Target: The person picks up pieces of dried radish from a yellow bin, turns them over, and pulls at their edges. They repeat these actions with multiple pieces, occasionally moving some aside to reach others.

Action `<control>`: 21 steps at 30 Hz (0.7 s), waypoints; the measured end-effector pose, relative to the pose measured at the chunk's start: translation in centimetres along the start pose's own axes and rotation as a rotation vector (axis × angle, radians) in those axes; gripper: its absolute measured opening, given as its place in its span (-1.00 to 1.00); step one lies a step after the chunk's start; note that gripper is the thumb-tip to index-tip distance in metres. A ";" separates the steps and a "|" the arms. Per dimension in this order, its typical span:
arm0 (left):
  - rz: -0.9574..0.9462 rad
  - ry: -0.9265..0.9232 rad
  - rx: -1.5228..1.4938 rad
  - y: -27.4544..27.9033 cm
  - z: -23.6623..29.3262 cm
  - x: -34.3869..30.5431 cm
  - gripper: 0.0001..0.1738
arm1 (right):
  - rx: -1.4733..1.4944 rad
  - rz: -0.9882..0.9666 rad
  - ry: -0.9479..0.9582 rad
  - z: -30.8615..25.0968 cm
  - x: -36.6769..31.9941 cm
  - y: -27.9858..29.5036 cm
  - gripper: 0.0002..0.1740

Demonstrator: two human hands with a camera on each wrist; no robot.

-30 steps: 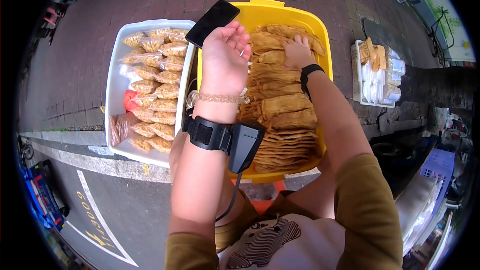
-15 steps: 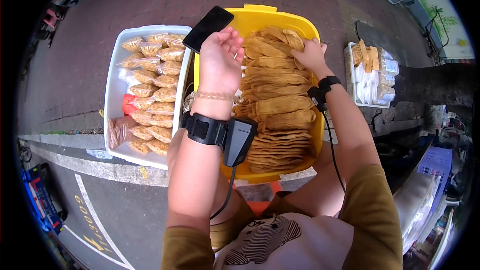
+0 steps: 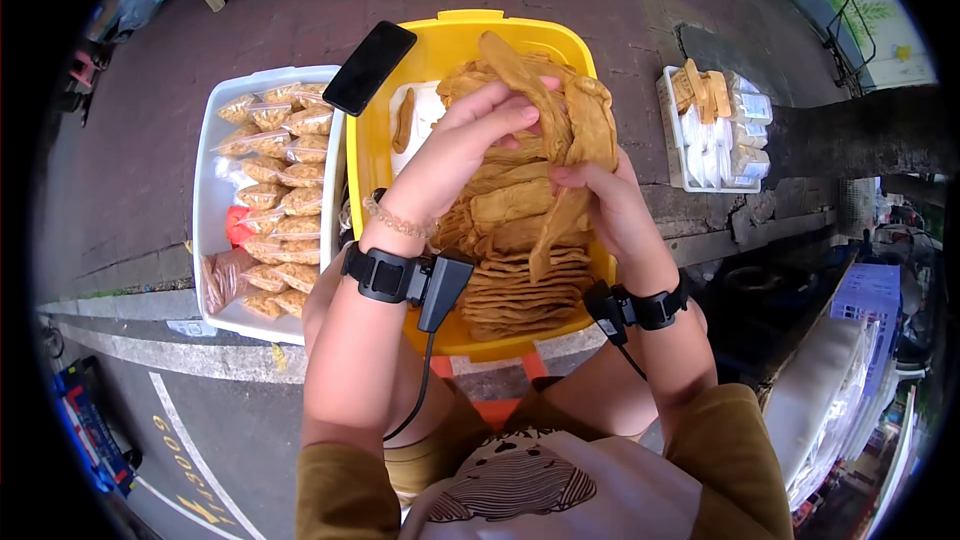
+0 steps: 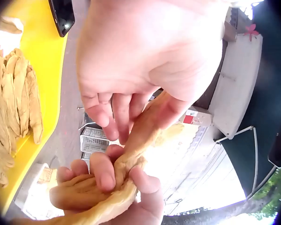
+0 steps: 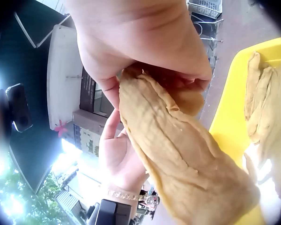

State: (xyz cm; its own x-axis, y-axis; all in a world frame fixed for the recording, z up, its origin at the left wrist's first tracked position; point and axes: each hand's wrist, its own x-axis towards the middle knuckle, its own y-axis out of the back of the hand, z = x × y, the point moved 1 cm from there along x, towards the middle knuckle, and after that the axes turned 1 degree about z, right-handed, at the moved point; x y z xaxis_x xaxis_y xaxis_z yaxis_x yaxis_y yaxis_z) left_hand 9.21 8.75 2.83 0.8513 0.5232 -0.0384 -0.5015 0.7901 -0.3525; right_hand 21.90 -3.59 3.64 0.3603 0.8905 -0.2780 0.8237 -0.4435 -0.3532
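Head view: the left hand (image 3: 455, 147) and right hand (image 3: 618, 208) pinch floppy brown sheets (image 3: 590, 122) over the yellow tub (image 3: 440, 43) near its right edge, maybe so nothing drops outside.

1 black phone (image 3: 369, 68) | white tub (image 3: 214, 215): filled bags (image 3: 262, 196) | purple crate (image 3: 866, 290)

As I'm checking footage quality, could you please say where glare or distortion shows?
Head: fisheye curvature and black corners, the yellow tub clear; left wrist: white glare beside the right hand; right wrist: glare around the foliage, the tan sheet readable.
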 end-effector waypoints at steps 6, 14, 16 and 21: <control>0.151 -0.043 -0.118 1.3 -0.9 0.4 -0.58 | 0.022 -0.044 -0.104 0.5 1.7 -0.2 -0.68; 0.443 -0.012 -0.310 1.2 -2.9 1.4 -0.80 | -0.232 -0.035 -0.114 -0.1 3.2 0.4 -0.60; 0.490 0.021 -0.314 1.4 -2.6 1.2 -0.79 | -0.263 -0.086 -0.111 0.1 3.4 0.6 -0.58; 0.473 0.031 -0.343 1.6 -2.2 0.8 -0.78 | -0.344 -0.120 -0.108 0.1 3.2 0.3 -0.54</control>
State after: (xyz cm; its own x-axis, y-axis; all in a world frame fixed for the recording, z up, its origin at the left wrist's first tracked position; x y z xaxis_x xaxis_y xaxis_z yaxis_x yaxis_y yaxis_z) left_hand 9.44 9.70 0.15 0.5534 0.7804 -0.2910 -0.7543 0.3214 -0.5725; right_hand 23.26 -0.92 2.53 0.2187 0.9101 -0.3519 0.9629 -0.2598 -0.0735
